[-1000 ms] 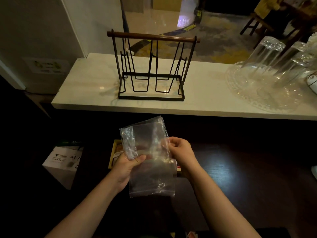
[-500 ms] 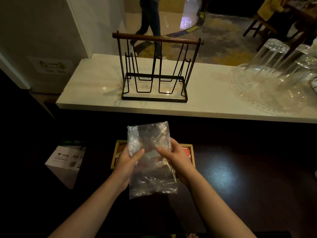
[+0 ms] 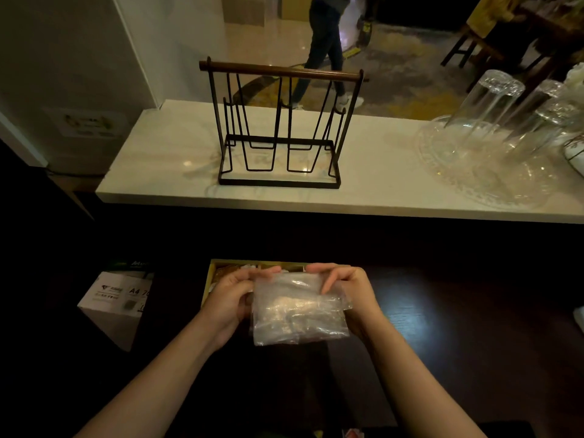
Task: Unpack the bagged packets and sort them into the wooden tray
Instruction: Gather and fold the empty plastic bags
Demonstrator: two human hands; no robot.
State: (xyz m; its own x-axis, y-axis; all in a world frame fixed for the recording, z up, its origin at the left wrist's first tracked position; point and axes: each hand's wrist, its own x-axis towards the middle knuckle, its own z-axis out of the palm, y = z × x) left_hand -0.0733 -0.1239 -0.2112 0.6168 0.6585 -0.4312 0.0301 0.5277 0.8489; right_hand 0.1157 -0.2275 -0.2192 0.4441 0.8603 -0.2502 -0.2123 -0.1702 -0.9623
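Note:
A clear plastic bag [image 3: 300,309], folded over into a short crumpled wad, is held between both hands above the dark table. My left hand [image 3: 232,298] grips its left edge and my right hand [image 3: 350,292] grips its right edge, fingers curled over the top. I see no packets inside the bag. The wooden tray [image 3: 211,273] lies right behind my hands; only its far rim and left end show, with some packets dimly visible inside. The rest of the tray is hidden by my hands and the bag.
A white marble counter [image 3: 164,165] runs across behind the table, carrying a black wire rack [image 3: 278,128] with a wooden bar and upturned glasses on a glass platter [image 3: 493,165] at right. A white A4 paper box [image 3: 117,301] sits at left. A person walks beyond the counter.
The bag hung tall and open between my hands; it has since been folded down into a short wad and lowered. The view has tilted up a little.

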